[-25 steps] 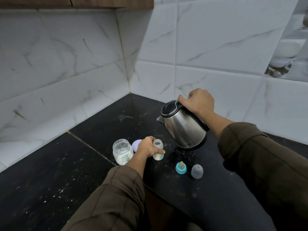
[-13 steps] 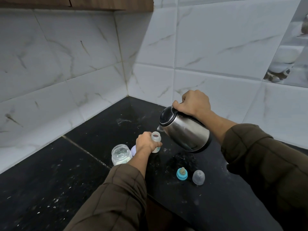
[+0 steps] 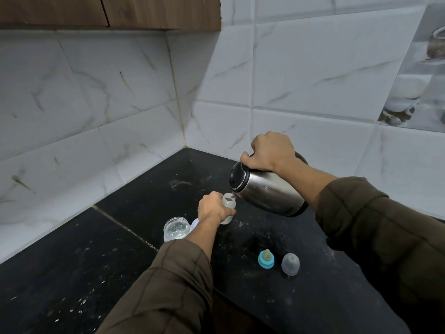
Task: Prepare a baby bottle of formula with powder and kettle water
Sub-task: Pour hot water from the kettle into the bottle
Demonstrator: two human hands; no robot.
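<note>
My left hand [image 3: 213,208] grips a small clear baby bottle [image 3: 228,203], which stands open on the black counter [image 3: 72,273]. My right hand [image 3: 271,151] holds the handle of a steel kettle [image 3: 269,189] with a black lid. The kettle is lifted and tipped left, its spout right over the bottle's mouth. A glass jar of white powder [image 3: 175,229] stands open just left of my left wrist, a pale lid [image 3: 194,222] partly hidden behind it. The teal teat ring [image 3: 266,259] and clear cap [image 3: 290,263] lie in front of the kettle.
White marble-look tiles [image 3: 96,104] close the corner behind and to the left. A wooden cabinet [image 3: 108,10] hangs above. White specks are scattered over the counter. My brown sleeves fill the lower part of the view.
The kettle has been lifted off the counter, swung left and tipped until its spout reaches the bottle's mouth. My left hand has kept hold of the bottle.
</note>
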